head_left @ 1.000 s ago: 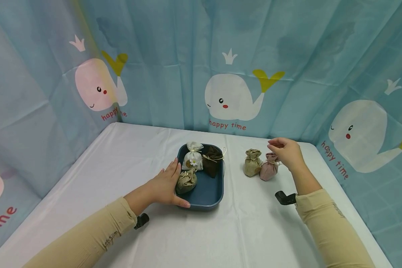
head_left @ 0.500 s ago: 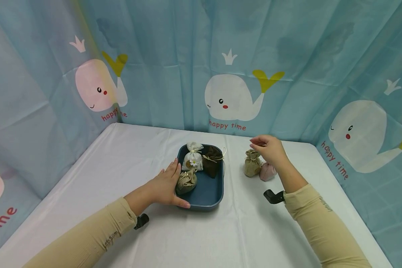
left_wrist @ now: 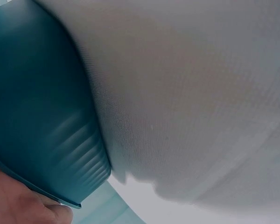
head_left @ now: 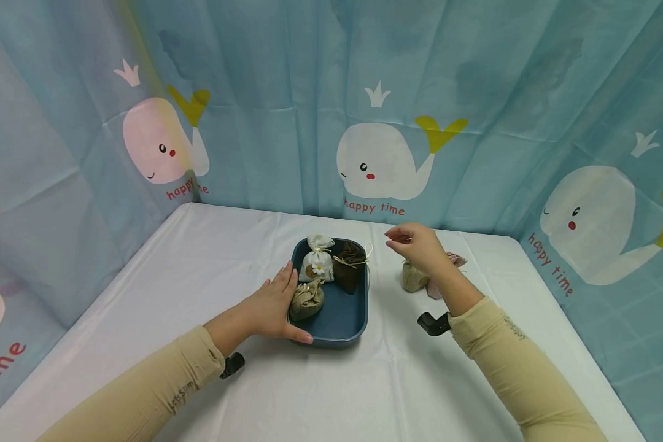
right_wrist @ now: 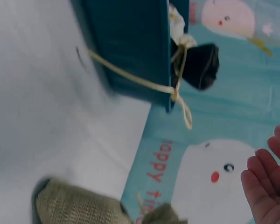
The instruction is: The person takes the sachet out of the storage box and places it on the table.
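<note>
My left hand [head_left: 271,307] rests along the left rim of a dark blue tray [head_left: 339,322], fingers straight and thumb at the near corner. In the tray sit a white drawstring pouch [head_left: 317,267] with a daisy, a dark brown pouch [head_left: 347,279] and an olive pouch [head_left: 307,299]. The brown pouch's cord [right_wrist: 130,80] hangs over the tray's outer wall. Holding nothing, my right hand [head_left: 420,248] hovers between the tray and two more pouches, fingers loosely bent. Beneath it stands a tan pouch [head_left: 414,277]; my wrist partly hides a pink pouch [head_left: 455,260].
A white cloth [head_left: 287,393] covers the table. Blue curtains [head_left: 265,153] with whale prints hang behind it and at both sides. A black wrist-camera mount [head_left: 434,324] juts from the right sleeve, another [head_left: 233,365] from the left.
My right hand has moved left from above the pink pouch, past the tan pouch, toward the tray, with nothing in it. The left hand and the pouches have stayed put.
</note>
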The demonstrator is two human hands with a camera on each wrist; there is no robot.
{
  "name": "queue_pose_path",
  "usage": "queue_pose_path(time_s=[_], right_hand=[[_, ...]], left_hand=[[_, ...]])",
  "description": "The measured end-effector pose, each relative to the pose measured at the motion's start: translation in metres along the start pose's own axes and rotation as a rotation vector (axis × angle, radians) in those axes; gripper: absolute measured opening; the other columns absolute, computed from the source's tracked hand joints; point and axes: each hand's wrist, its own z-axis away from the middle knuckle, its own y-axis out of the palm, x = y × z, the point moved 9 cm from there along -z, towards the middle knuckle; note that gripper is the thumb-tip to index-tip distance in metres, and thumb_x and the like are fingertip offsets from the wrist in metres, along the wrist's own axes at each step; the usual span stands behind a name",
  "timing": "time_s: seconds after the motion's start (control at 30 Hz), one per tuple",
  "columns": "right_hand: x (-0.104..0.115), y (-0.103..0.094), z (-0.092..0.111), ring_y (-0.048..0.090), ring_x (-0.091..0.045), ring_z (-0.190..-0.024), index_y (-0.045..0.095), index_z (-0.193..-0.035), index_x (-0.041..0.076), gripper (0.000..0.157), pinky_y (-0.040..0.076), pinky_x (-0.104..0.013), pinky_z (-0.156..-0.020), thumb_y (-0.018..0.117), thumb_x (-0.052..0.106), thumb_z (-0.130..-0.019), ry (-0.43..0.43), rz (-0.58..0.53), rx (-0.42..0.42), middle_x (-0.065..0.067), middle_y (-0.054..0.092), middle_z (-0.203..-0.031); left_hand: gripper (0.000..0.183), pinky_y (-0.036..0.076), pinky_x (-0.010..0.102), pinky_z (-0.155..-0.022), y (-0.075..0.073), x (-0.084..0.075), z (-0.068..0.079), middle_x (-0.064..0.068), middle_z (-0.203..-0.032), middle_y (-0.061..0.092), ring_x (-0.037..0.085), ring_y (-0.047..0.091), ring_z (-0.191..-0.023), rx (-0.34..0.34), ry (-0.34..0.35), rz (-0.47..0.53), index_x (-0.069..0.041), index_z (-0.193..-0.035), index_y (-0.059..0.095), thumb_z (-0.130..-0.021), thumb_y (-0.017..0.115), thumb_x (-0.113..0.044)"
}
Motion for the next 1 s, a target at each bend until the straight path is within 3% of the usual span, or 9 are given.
queue_pose_path(time_s=[0.73, 1.0], right_hand=[[0.06, 0.064, -0.002, 0.062, -0.015, -0.094, 0.068, -0.104, 0.012, 0.019, 0.05, -0.031, -0.081, 0.066, 0.017, -0.086, -0.178, 0.03, 0.148, -0.004, 0.064, -0.103], [0.082, 0.084, 0.003, 0.061, -0.019, -0.094, 0.068, -0.107, 0.011, 0.023, 0.05, -0.03, -0.08, 0.067, 0.014, -0.084, -0.245, 0.062, 0.214, -0.004, 0.064, -0.103]], left_hand=[[0.139, 0.016, 0.051, -0.108, 0.0, 0.0, 0.0, 0.017, -0.151, -0.01, 0.028, -0.002, -0.139, -0.013, 0.002, 0.001, 0.0, -0.146, 0.002, -0.05, 0.053, -0.087], [0.139, 0.016, 0.051, -0.108, 0.0, 0.0, 0.0, 0.018, -0.151, -0.01, 0.028, -0.001, -0.139, -0.002, -0.002, -0.005, 0.0, -0.146, 0.001, -0.051, 0.052, -0.088]])
